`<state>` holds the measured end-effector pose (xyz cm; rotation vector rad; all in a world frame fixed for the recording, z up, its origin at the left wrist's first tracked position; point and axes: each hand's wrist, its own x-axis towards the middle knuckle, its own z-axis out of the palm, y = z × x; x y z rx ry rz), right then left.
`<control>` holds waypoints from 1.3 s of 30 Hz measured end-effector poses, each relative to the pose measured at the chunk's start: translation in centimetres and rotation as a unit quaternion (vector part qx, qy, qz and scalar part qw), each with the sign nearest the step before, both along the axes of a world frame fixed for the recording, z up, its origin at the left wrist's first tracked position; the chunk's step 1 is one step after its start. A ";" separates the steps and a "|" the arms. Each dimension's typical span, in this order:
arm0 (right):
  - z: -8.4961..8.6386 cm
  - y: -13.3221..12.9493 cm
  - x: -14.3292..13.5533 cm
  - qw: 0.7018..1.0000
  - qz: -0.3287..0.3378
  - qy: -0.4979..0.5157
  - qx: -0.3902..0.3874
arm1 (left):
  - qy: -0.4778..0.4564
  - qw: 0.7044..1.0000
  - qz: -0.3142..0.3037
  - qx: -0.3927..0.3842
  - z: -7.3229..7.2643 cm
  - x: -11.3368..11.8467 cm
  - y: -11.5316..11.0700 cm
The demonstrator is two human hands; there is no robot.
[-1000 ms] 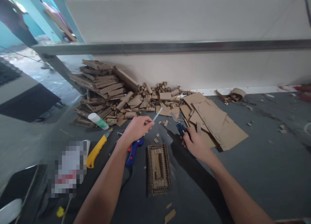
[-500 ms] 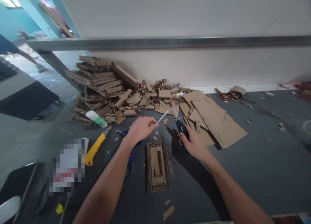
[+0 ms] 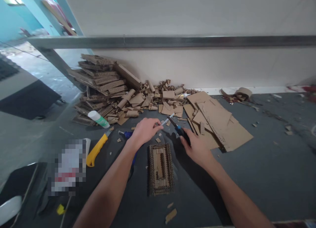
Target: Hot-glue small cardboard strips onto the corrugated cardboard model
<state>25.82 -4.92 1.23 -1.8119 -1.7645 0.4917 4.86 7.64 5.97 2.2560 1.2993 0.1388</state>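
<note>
One pale stick (image 3: 165,122) is in the person's left hand (image 3: 146,131), one dark cutter (image 3: 182,132) in the right hand (image 3: 196,147); one yellow cutter (image 3: 97,150) and one green-and-white tube (image 3: 98,119) lie left of both, one cardboard frame (image 3: 170,168) nearer, between them

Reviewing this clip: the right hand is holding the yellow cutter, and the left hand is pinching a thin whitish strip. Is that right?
Not quite: the head view shows the right hand holding a blue-and-black cutter; the yellow cutter lies off to the left. The left hand does pinch the thin whitish strip.
</note>
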 end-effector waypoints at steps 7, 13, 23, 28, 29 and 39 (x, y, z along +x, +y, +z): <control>-0.2 -0.3 -0.3 0.999 -0.012 -0.035 -0.017 | 0.057 0.998 -0.004 0.018 -0.9 1.8 -0.9; 0.5 -0.7 -0.9 0.993 0.003 -0.097 -0.068 | 0.064 0.997 -0.024 0.020 -1.4 1.7 -0.7; 1.5 -1.9 -3.1 0.940 0.041 -0.285 -0.183 | 0.071 0.996 -0.041 0.026 -1.4 1.7 -0.7; 1.9 -1.9 -3.4 0.921 0.055 -0.326 -0.208 | 0.080 0.995 -0.038 0.037 -1.7 1.7 -0.9; 1.9 -1.9 -3.4 0.920 0.057 -0.329 -0.206 | 0.085 0.995 -0.031 0.043 -1.7 1.7 -1.0; 2.6 -1.9 -5.3 0.904 0.034 -0.361 -0.227 | 0.113 0.990 0.014 0.082 -2.0 2.6 -1.9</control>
